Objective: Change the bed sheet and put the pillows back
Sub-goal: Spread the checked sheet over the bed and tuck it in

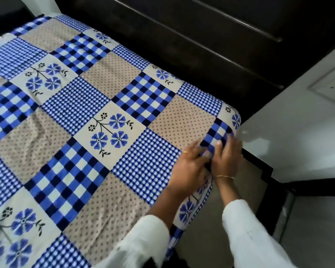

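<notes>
A blue, white and beige patchwork bed sheet (97, 117) with checks, dots and blue flowers lies spread over the mattress. Both hands work at its right edge, close to the far right corner. My left hand (190, 163) lies on top of the sheet with its fingers bent into the fabric. My right hand (227, 153) is just beside it at the mattress edge, its fingers pinching the checked border of the sheet. Below the hands the sheet hangs loose down the side of the bed. No pillows are in view.
A dark wooden headboard or cabinet (182, 35) with long handles runs along the far side of the bed. A white wall with a socket plate (331, 84) is at the right. A narrow strip of floor (230, 219) lies between bed and wall.
</notes>
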Demonstrator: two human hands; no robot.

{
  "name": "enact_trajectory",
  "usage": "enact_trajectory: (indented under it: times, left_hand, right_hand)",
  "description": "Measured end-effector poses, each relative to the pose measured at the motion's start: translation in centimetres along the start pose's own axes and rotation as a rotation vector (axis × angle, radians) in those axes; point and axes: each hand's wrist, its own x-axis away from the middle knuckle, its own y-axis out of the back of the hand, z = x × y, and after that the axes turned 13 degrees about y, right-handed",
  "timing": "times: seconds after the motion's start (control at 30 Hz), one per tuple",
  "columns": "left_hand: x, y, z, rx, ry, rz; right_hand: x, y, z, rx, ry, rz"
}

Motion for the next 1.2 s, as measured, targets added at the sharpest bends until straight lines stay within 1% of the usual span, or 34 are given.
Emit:
enact_trajectory:
  times: [0.03,0.07,0.13,0.17,0.23,0.3,0.43,0.57,0.67,0.77,0.87,0.93,0.97,1.0,1.1,1.13,1.2]
  left_hand:
    - [1.4,1.1,1.1,-0.044,0.079,-0.116]
    - [2.5,2.1,2.2,-0.118,0.148,-0.182]
    - [5.4,4.1,4.7,-0.265,0.276,-0.228]
    - [6.7,5.0,5.9,-0.291,0.34,-0.235]
    - [9.9,6.5,7.6,-0.257,0.487,-0.256]
    - [13.2,8.1,8.9,-0.191,0.609,-0.273]
    - [16.9,10.9,12.2,-0.25,0.643,-0.272]
    - [18.2,13.9,15.9,-0.228,0.81,-0.32]
    - [18.3,16.7,19.2,-0.26,0.805,-0.402]
    - [18.5,19.9,23.4,-0.283,0.838,-0.439]
    - [19.4,23.0,27.3,-0.283,0.878,-0.433]
    - [19.4,24.9,29.5,-0.281,0.878,-0.423]
    - [19.3,25.7,30.4,-0.294,0.873,-0.406]
    - [19.1,26.3,31.1,-0.322,0.874,-0.389]
    - [18.2,28.4,34.0,-0.41,0.932,-0.346]
    - [18.1,29.0,34.9,-0.438,0.952,-0.334]
    - [17.9,30.3,36.5,-0.473,0.996,-0.321]
  right_hand:
    - [1.7,-0.1,1.7,0.077,0.132,0.015]
    - [3.0,-0.5,3.5,0.139,0.23,0.064]
    - [5.8,-1.2,7.8,0.191,0.374,0.177]
    - [7.1,-1.7,9.4,0.2,0.436,0.245]
    - [9.9,-2.7,12.1,0.236,0.535,0.376]
    - [12.1,-3.6,13.7,0.271,0.595,0.469]
    - [14.1,-4.6,16.1,0.288,0.646,0.525]
    - [14.7,-6.7,19.7,0.303,0.646,0.589]
    - [16.1,-9.5,24.4,0.261,0.676,0.634]
    - [19.2,-12.3,30.5,0.18,0.814,0.66]
    - [21.4,-13.7,35.7,0.092,1.025,0.783]
    - [20.6,-15.2,37.5,0.011,1.12,0.764]
    - [19.7,-16.1,37.8,-0.017,1.126,0.697]
    - [18.2,-17.1,37.7,-0.023,1.074,0.647]
    - [11.9,-20.9,37.7,0.042,0.824,0.515]
    - [10.3,-21.8,37.9,0.09,0.758,0.518]
    - [8.5,-23.7,39.4,0.156,0.679,0.645]
